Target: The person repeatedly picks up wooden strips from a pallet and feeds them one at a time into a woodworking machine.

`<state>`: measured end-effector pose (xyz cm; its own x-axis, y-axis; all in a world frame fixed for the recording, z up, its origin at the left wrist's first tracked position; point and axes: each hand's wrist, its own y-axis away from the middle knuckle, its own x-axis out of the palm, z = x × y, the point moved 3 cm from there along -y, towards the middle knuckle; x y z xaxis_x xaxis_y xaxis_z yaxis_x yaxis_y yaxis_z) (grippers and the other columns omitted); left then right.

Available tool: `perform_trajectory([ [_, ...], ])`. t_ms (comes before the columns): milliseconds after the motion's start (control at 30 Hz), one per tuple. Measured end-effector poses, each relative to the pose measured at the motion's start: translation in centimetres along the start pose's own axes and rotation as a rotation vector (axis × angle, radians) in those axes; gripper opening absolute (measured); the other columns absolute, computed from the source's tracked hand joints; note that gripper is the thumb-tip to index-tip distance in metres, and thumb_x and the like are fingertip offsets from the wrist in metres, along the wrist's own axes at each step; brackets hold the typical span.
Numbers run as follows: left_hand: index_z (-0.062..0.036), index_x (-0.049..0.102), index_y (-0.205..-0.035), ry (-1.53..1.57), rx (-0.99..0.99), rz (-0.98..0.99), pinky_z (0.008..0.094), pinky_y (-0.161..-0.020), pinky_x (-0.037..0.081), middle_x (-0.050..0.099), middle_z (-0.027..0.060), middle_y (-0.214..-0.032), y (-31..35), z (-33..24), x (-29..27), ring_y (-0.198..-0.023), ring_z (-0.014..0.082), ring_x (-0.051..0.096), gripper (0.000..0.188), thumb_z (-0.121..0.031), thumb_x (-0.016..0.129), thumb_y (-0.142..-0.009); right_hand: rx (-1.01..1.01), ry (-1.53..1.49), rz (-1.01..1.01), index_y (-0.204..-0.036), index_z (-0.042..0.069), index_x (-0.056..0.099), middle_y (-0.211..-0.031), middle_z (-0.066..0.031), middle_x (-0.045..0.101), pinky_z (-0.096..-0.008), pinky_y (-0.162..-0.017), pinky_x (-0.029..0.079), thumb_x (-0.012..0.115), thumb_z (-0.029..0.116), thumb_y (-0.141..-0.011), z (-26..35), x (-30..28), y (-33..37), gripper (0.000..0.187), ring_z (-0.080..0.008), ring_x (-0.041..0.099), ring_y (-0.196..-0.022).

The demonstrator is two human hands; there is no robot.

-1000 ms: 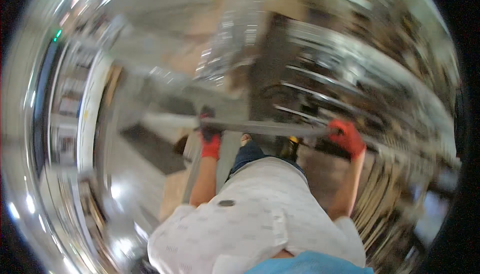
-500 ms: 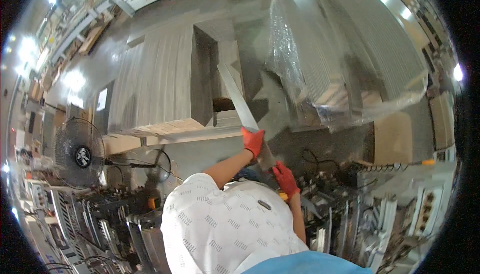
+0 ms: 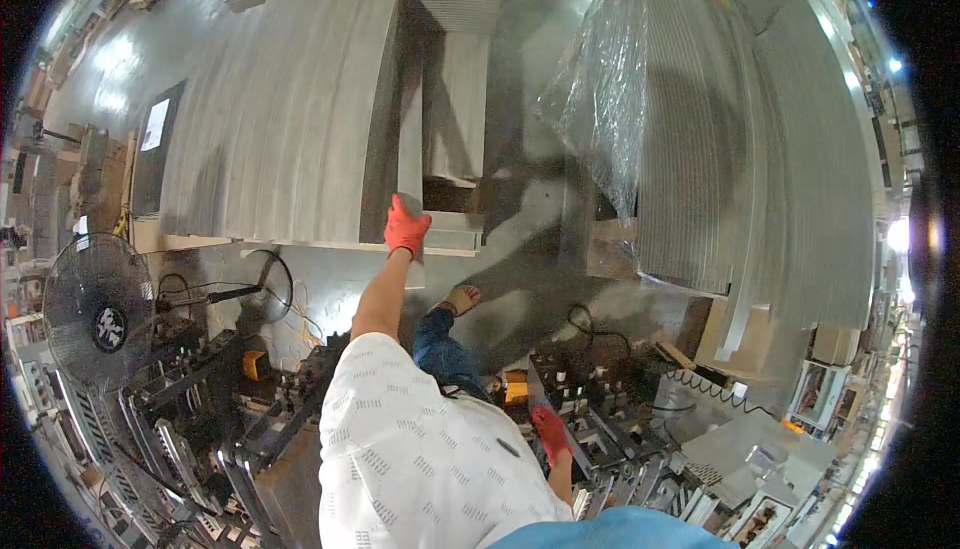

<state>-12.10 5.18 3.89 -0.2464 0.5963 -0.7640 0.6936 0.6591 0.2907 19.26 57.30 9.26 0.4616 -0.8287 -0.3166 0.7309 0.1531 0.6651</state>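
Note:
My left hand (image 3: 405, 229), in a red glove, reaches forward and grips the near end of a long narrow grey board (image 3: 411, 144). The board lies lengthwise in a gap of a large stack of grey boards (image 3: 270, 129), beside a lower pile (image 3: 455, 99). My right hand (image 3: 552, 433), also in a red glove, hangs by my side above a metal machine frame (image 3: 600, 429) and holds nothing. My foot (image 3: 462, 299) stands on the grey floor just before the stack.
A tall stack of grey boards partly wrapped in clear plastic (image 3: 690, 139) stands to the right. A floor fan (image 3: 98, 314) stands at the left with cables (image 3: 265, 289) beside it. Metal rollers and machine parts (image 3: 200, 439) fill the lower edge.
Half a second ago both hands carried the board at an angle. Now it lies in the stack with only my left hand on it, and my right hand has dropped to my side.

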Motion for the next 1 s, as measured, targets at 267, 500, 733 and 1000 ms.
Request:
perform_trajectory([
  [267,-0.015,0.044,-0.124,-0.512,-0.064,-0.19,0.0465,-0.081,0.039,0.05,0.0113,-0.113,-5.3,-2.5,0.0,-0.105,0.0314,0.05,0.061,-0.029,0.065,-0.069,-0.015,0.287,-0.416,-0.108,0.003,0.062,-0.105,-0.0121,0.066,-0.0318,-0.082,0.047,0.057,0.015,-0.088,16.8,-6.4,-2.3,0.024,-0.0248,0.062,-0.095],
  [500,-0.0126,0.039,-0.134,-0.263,0.541,0.08,0.0473,-0.102,0.028,0.042,0.0162,-0.135,7.1,-5.8,5.0,-0.121,0.0321,0.039,0.071,-0.034,0.067,-0.073,-0.38,0.419,-1.645,-0.097,0.003,0.056,-0.095,-0.0134,0.056,-0.0413,-0.083,0.04,0.068,0.018,-0.079,35.0,-24.0,1.8,0.027,-0.032,0.052,-0.093],
  [733,-0.0049,0.053,-0.123,0.41,0.83,0.901,0.0375,-0.096,0.042,0.056,0.0173,-0.121,27.7,-10.5,11.6,-0.112,0.0296,0.054,0.049,-0.028,0.066,-0.081,-0.033,0.703,-1.319,-0.089,0.01,0.051,-0.085,-0.0098,0.057,-0.0411,-0.077,0.041,0.072,0.028,-0.071,31.3,-30.4,-2.1,0.033,-0.0309,0.054,-0.088],
  [1000,-0.0111,0.026,-0.143,0.692,0.647,1.72,0.0339,-0.105,0.031,0.041,0.0061,-0.139,40.6,-23.3,7.6,-0.126,0.0185,0.041,0.056,-0.016,0.051,-0.093,-0.31,0.29,-1.23,-0.086,0.008,0.05,-0.083,-0.0115,0.055,-0.0399,-0.067,0.043,0.074,0.02,-0.065,26.3,-21.9,9.0,0.035,-0.0321,0.054,-0.079],
])
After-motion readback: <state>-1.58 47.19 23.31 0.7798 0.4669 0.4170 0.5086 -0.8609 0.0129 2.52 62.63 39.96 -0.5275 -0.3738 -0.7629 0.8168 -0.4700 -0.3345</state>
